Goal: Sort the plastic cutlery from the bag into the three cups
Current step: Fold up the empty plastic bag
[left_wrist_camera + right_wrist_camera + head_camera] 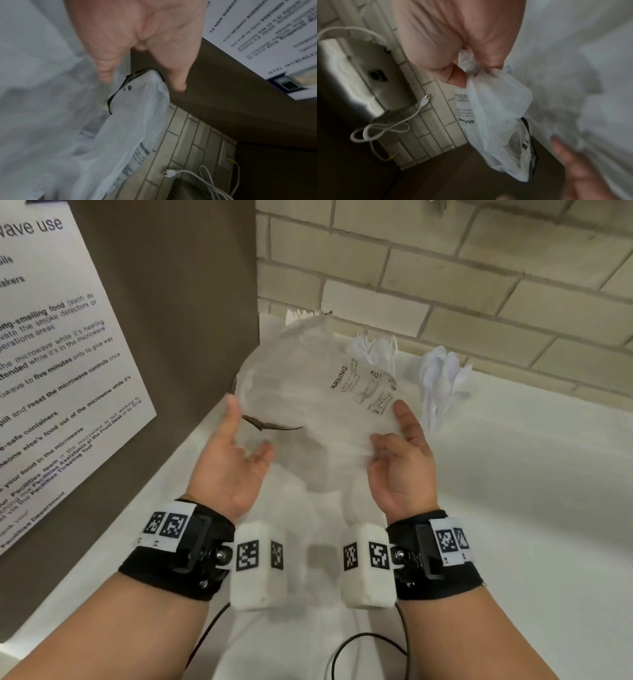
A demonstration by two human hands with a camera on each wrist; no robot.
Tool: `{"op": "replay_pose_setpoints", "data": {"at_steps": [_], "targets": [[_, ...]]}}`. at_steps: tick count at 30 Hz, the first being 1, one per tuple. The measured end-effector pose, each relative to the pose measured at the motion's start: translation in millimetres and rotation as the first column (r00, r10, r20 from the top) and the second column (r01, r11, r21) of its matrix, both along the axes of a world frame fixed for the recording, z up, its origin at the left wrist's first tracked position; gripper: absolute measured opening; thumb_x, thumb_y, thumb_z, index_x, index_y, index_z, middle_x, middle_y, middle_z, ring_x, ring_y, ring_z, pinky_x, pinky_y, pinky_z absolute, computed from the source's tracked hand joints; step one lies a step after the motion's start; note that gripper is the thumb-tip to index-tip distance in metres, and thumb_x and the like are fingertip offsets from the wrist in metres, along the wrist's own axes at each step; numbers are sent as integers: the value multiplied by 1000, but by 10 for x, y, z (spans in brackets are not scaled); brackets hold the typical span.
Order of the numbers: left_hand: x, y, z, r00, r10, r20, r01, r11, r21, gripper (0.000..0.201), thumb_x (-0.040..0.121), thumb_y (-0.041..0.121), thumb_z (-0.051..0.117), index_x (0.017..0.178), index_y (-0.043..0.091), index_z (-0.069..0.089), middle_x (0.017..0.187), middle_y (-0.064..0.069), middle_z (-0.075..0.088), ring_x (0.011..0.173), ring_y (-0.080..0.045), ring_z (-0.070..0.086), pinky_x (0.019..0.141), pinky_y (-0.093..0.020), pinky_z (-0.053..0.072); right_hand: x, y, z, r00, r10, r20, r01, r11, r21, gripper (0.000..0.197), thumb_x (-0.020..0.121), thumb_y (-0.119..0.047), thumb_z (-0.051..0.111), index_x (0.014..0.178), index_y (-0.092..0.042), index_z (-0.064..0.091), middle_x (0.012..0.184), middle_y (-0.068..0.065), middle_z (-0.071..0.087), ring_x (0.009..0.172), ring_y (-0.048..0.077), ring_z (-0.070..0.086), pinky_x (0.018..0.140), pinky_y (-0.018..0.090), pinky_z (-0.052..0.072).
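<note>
A translucent plastic bag (308, 392) with a printed WARNING label and a dark drawstring edge hangs crumpled above the white counter. My right hand (388, 426) pinches a bunched corner of it between thumb and fingers, which the right wrist view shows at my right hand (467, 65) on the bag (496, 108). My left hand (249, 426) is spread open beside the bag's left edge, one fingertip against it. Beyond my left hand (142, 81) the bag (133, 128) hangs free. Behind the bag stand bunches of white forks (373, 350) and spoons (442, 381). Their cups are hidden.
A brown panel with a posted microwave notice (51, 354) closes off the left side. A brick wall (445, 268) runs along the back of the white counter (531, 491). A metal appliance (351, 81) with a loose white cord and plug (426, 100) shows in the wrist views.
</note>
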State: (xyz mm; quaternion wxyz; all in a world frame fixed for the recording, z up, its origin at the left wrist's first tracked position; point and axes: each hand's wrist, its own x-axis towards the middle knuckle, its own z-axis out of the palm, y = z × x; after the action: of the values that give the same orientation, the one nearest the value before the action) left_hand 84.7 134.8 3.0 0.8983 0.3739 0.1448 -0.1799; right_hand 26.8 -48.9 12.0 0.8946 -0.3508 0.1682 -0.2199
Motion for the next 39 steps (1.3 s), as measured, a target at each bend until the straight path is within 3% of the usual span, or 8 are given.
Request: {"op": "replay_pose_setpoints", "data": {"at_steps": [4, 8, 11, 17, 22, 26, 32, 39], "targets": [[-71, -97, 104, 866, -490, -96, 499, 855, 142, 102, 58, 72, 65, 126, -3, 47, 119, -19, 57, 106, -33, 62, 85, -47, 56, 13, 46, -29, 990, 142, -8, -142, 990, -5, 54, 86, 20, 44, 129, -12, 47, 121, 16, 63, 97, 24, 66, 89, 38, 54], [23, -176, 95, 984, -173, 44, 158, 958, 239, 34, 88, 20, 65, 118, 4, 62, 104, -10, 73, 90, -23, 72, 78, -40, 56, -74, 67, -56, 863, 194, -467, -434, 757, -489, 40, 80, 3, 69, 116, -14, 63, 105, 2, 65, 89, 7, 66, 70, 16, 53], [73, -104, 67, 972, -195, 130, 80, 796, 600, 26, 84, 4, 68, 110, 4, 66, 97, -9, 74, 85, -23, 71, 76, -36, 56, -111, -41, -24, 916, -191, -353, -217, 502, -837, 47, 71, -12, 77, 99, -47, 61, 141, 3, 43, 134, 11, 39, 102, 19, 37], [-34, 19, 179, 803, -562, 199, 336, 702, 628, 35, 78, 7, 73, 112, 7, 66, 107, -11, 73, 100, -27, 69, 93, -48, 51, -134, -51, 143, 827, 290, -482, -526, 97, -845, 97, 67, -5, 81, 134, -59, 37, 158, 4, 10, 148, 7, 4, 114, 17, 26], [33, 231, 181, 635, -672, 382, 436, 719, 541, 73, 59, 11, 87, 125, 2, 55, 122, -20, 64, 112, -31, 63, 94, -42, 51, -58, -62, 14, 835, -66, -547, -541, 88, -836, 64, 68, -26, 86, 126, -19, 58, 126, 2, 44, 111, 13, 52, 103, 26, 42], [47, 213, 157, 702, -540, 465, -194, 483, 854, 27, 73, 30, 80, 93, 15, 72, 109, 3, 59, 101, -14, 60, 102, -39, 45, -44, -82, -1, 837, -80, -541, -521, 186, -833, 29, 79, -30, 77, 95, -15, 57, 118, 1, 48, 78, 6, 55, 70, 23, 51], [-29, 206, 282, 241, -823, 515, -470, 365, 804, 67, 52, 72, 72, 90, 17, 71, 150, 22, 24, 143, 4, -11, 118, -44, -8, -106, -106, 99, 802, 128, -583, -590, 316, -743, 3, 82, -13, 68, 83, -11, 70, 73, 0, 67, 63, 12, 60, 59, 23, 45], [-35, 111, 262, 577, -583, 571, -544, 247, 802, 50, 80, 30, 73, 116, 15, 43, 90, -3, 62, 78, -25, 59, 69, -36, 47, -184, -226, 110, 842, 428, -327, -531, 556, -639, 71, 56, -14, 83, 120, -26, 54, 108, 10, 67, 94, 20, 66, 83, 34, 55]]}}
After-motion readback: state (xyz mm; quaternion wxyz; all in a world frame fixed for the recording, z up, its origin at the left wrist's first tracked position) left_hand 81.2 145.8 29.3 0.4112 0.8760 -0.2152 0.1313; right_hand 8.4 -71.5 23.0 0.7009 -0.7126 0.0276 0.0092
